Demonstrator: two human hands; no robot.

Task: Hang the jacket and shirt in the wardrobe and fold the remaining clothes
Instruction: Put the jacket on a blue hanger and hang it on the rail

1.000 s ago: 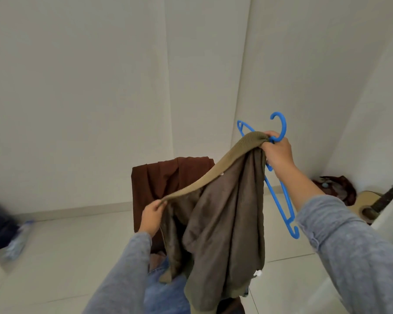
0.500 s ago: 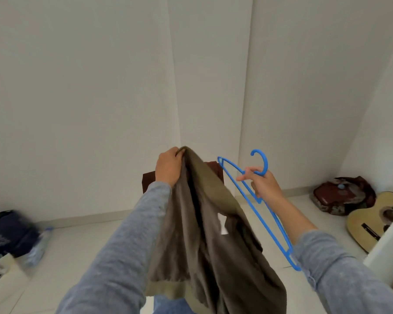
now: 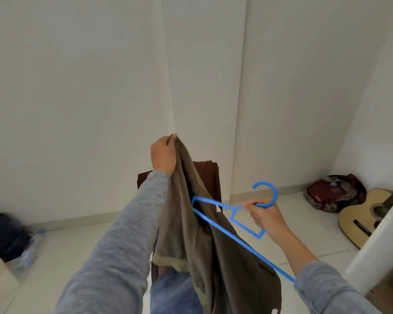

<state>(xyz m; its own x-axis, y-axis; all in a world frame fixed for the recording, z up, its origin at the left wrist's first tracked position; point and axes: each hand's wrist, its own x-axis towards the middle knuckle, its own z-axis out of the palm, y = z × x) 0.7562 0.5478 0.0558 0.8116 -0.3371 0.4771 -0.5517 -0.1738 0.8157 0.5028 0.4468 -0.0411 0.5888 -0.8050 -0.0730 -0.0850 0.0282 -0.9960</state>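
An olive-brown jacket [image 3: 213, 252] hangs from my left hand [image 3: 163, 155], which grips it by the top edge at chest height. My right hand [image 3: 267, 217] holds a blue plastic hanger [image 3: 234, 215] by the base of its hook. The hanger's far shoulder end pokes into the jacket's folds just below my left hand. Behind the jacket a dark brown garment [image 3: 210, 177] is draped over a chair back. Blue denim [image 3: 175, 291] lies below, partly hidden by the jacket.
A guitar [image 3: 368, 214] and a dark red bag [image 3: 334, 193] lie on the floor at the right wall. A white cabinet edge [image 3: 377, 241] stands at the near right. A dark bag [image 3: 2, 234] and a plastic bottle [image 3: 32, 248] sit at the left.
My left hand has stayed raised with the jacket. My right hand has swung the hanger down and flatter, pushing its far end into the jacket.
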